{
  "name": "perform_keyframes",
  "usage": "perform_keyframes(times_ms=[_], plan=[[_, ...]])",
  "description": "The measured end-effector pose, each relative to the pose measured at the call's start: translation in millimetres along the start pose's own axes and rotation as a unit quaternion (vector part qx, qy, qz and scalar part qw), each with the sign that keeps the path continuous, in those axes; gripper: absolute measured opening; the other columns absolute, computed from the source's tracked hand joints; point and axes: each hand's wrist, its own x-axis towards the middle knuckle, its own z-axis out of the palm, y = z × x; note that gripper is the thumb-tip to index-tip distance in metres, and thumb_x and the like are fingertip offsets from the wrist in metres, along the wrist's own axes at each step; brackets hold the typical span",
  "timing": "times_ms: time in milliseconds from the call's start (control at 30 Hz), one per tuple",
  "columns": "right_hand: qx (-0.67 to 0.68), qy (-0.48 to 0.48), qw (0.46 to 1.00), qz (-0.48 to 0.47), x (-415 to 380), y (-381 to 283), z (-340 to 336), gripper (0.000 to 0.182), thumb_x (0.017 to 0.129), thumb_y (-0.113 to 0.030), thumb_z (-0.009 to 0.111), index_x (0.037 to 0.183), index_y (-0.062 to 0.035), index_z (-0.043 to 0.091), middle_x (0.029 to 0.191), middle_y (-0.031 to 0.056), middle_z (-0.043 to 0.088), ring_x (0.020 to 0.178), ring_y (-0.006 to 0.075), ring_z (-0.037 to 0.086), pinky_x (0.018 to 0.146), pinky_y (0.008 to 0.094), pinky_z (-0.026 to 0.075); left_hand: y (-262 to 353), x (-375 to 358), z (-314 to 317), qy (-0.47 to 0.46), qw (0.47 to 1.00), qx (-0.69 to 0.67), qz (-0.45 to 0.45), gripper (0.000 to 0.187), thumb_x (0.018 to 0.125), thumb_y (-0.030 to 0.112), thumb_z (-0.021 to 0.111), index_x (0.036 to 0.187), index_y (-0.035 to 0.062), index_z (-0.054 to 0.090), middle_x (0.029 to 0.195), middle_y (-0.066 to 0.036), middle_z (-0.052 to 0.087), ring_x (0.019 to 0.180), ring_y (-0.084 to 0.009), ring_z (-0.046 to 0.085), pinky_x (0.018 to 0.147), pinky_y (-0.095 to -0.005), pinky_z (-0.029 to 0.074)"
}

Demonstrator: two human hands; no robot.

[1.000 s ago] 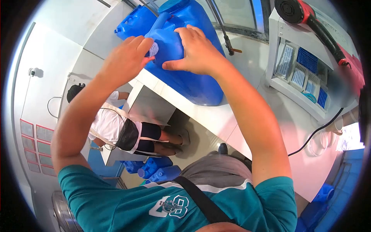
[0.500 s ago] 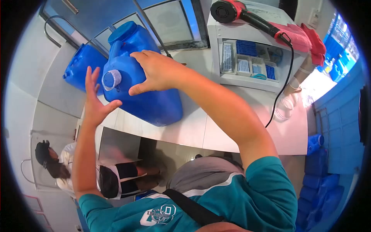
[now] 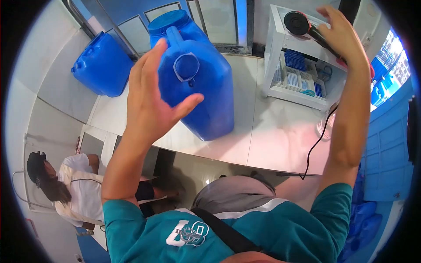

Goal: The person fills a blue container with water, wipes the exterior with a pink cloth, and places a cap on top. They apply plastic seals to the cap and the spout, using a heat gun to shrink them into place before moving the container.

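Observation:
A large blue plastic jug (image 3: 210,87) stands upright on the white counter, its big lid at the back and its small spout cap (image 3: 187,67) facing me. A pale clear band circles the spout cap. My left hand (image 3: 151,94) is beside the jug's left side, fingers pointing up and thumb spread across in front of it. Over at the right, my right hand (image 3: 344,37) reaches above the handle of a hair dryer (image 3: 298,23) with a black round end, its fingers apart. The hair dryer lies on top of a white shelf unit, partly hidden by the hand.
A second blue jug (image 3: 103,65) stands at the counter's left. The shelf unit (image 3: 298,98) holds small baskets of blue and white items. A black cord (image 3: 313,149) hangs over the counter (image 3: 245,149). Another person (image 3: 81,184) is at lower left; more blue containers (image 3: 362,223) stand lower right.
My right hand has left the jug and moved right to the hair dryer. The jug now stands further right in view, with my left hand closer against its side.

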Motion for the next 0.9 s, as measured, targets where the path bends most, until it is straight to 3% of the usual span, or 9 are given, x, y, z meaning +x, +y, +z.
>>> perform_keyframes(times_ms=[100, 233, 300, 400, 533, 633, 700, 767, 900], plan=[[-0.13, -0.215, 0.958, 0.141, 22.9, 30.9, 8.3, 0.061, 0.078, -0.025, 0.065, 0.132, 0.0038, 0.055, 0.128, 0.0259, 0.062, 0.118, 0.0351, 0.061, 0.102, 0.0379, 0.046, 9.1, 19.0, 1.3, -0.025, 1.0, 0.003, 0.008, 0.085, 0.075, 0.018, 0.085, 0.147, 0.0076, 0.042, 0.126, -0.013, 0.063, 0.112, -0.0285, 0.06, 0.093, -0.0377, 0.051], [-0.054, -0.211, 0.968, 0.124, 39.1, 55.5, 36.5, 0.069, 0.07, -0.034, 0.071, 0.127, 0.003, 0.059, 0.119, 0.0256, 0.066, 0.107, 0.0349, 0.066, 0.092, 0.0397, 0.051, 14.8, 29.1, 5.3, -0.054, 0.998, 0.037, -0.014, 0.08, 0.076, 0.011, 0.083, 0.146, 0.0097, 0.045, 0.119, -0.011, 0.066, 0.105, -0.0263, 0.063, 0.088, -0.0348, 0.053], [-0.042, -0.251, 0.958, 0.128, 42.9, 53.4, 41.7, 0.068, 0.064, -0.036, 0.073, 0.118, 0.0037, 0.064, 0.111, 0.0243, 0.069, 0.101, 0.0343, 0.068, 0.087, 0.0405, 0.053, 19.4, 33.9, 5.9, -0.041, 0.998, 0.029, -0.029, 0.07, 0.074, 0.006, 0.08, 0.137, 0.0112, 0.053, 0.11, -0.01, 0.068, 0.097, -0.0304, 0.065, 0.087, -0.0393, 0.053], [-0.021, -0.281, 0.955, 0.096, 51.7, 62.2, 59.8, 0.063, 0.063, -0.039, 0.073, 0.11, 0.0035, 0.068, 0.102, 0.0218, 0.071, 0.094, 0.0333, 0.068, 0.082, 0.0405, 0.053, 26.4, 39.7, 0.8, -0.088, 0.994, 0.062, -0.027, 0.067, 0.075, 0.005, 0.079, 0.137, 0.0135, 0.054, 0.111, -0.009, 0.068, 0.1, -0.0295, 0.065, 0.087, -0.0392, 0.053], [0.052, -0.224, 0.97, 0.082, 39.0, 62.5, 61.2, 0.056, 0.066, -0.038, 0.072, 0.104, 0.003, 0.069, 0.094, 0.0183, 0.07, 0.088, 0.029, 0.067, 0.078, 0.0384, 0.052, 26.1, 41.5, -0.9, -0.098, 0.993, 0.063, 0.002, 0.066, 0.077, 0.004, 0.078, 0.137, 0.0147, 0.054, 0.111, -0.008, 0.068, 0.101, -0.0291, 0.065, 0.088, -0.039, 0.053], [0.241, -0.13, 0.956, 0.109, 24.6, 64.8, 50.7, 0.042, 0.081, -0.035, 0.068, 0.102, 0.0016, 0.069, 0.087, 0.0114, 0.068, 0.079, 0.0175, 0.065, 0.074, 0.0325, 0.052, 30.8, 44.4, -7.0, -0.102, 0.991, -0.007, -0.091, 0.065, 0.078, 0.004, 0.077, 0.137, 0.0146, 0.054, 0.114, -0.007, 0.068, 0.101, -0.0282, 0.064, 0.088, -0.0385, 0.053], [0.5, -0.065, 0.836, 0.217, -2.9, 47.4, 29.4, 0.039, 0.089, -0.035, 0.066, 0.107, 0.0001, 0.069, 0.09, 0.0091, 0.069, 0.076, 0.0142, 0.064, 0.074, 0.0295, 0.053, 25.5, 43.1, -8.6, -0.14, 0.988, 0.011, -0.058, 0.068, 0.077, 0.001, 0.077, 0.139, 0.0149, 0.053, 0.116, -0.006, 0.067, 0.104, -0.0277, 0.063, 0.091, -0.0374, 0.052], [0.636, -0.098, 0.74, 0.196, -28.0, 46.3, 12.6, 0.039, 0.092, -0.031, 0.066, 0.114, 0.0011, 0.066, 0.093, 0.0082, 0.069, 0.076, 0.0125, 0.064, 0.073, 0.028, 0.055, 17.6, 44.0, -7.4, -0.151, 0.987, 0.006, -0.048, 0.07, 0.076, -0.002, 0.078, 0.14, 0.0143, 0.053, 0.118, -0.006, 0.067, 0.108, -0.0246, 0.063, 0.091, -0.0359, 0.052], [0.659, -0.065, 0.74, 0.117, -99.6, 3.8, -3.4, 0.048, 0.09, -0.03, 0.068, 0.122, 0.0048, 0.06, 0.097, 0.0115, 0.068, 0.075, 0.0143, 0.063, 0.068, 0.0288, 0.053, 10.2, 48.7, -6.7, -0.179, 0.982, -0.037, -0.041, 0.075, 0.074, -0.008, 0.078, 0.141, 0.0132, 0.053, 0.12, -0.006, 0.067, 0.112, -0.021, 0.063, 0.093, -0.0339, 0.052]])
